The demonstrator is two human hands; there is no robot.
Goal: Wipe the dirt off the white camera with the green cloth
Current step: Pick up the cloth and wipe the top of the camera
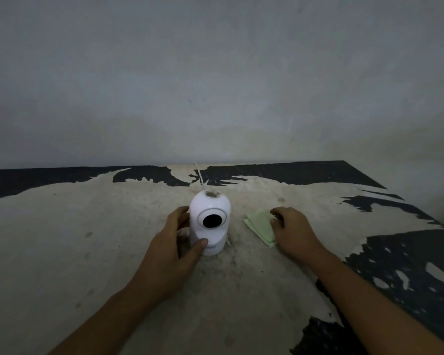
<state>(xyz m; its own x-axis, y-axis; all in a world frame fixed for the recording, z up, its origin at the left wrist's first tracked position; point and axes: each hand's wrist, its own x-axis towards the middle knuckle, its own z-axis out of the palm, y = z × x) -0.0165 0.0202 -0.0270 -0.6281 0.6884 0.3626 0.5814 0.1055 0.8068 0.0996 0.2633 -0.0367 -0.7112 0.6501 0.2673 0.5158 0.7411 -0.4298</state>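
Two bare forearms come in from the bottom edge and reach forward over a worn table top [87, 252], pale where the dark coating has peeled away and still black in patches at the right side and along the far edge.

The left hand [169, 254] is wrapped around the lower part of the white camera [210, 221]. Its thumb lies on the front of the base, and its fingers [181, 213] curl around the left side of the body, so the hand grips the camera loosely from the side and is not fully closed.

The right hand [292, 231] lies palm down on the green cloth [260, 226], which is just to the right of the camera and apart from it. The fingers are bent and press on the right part of the cloth. Whether they pinch the cloth or only rest on it, I cannot tell. The cloth is flat on the table and looks folded.

The camera stands upright near the middle of the table, with its round black lens toward the person. On its rounded top is a dark patch of dirt [212, 193].

Behind the camera a thin white cable [200, 174] runs toward the far edge. Beyond it is a plain grey wall [215, 85].
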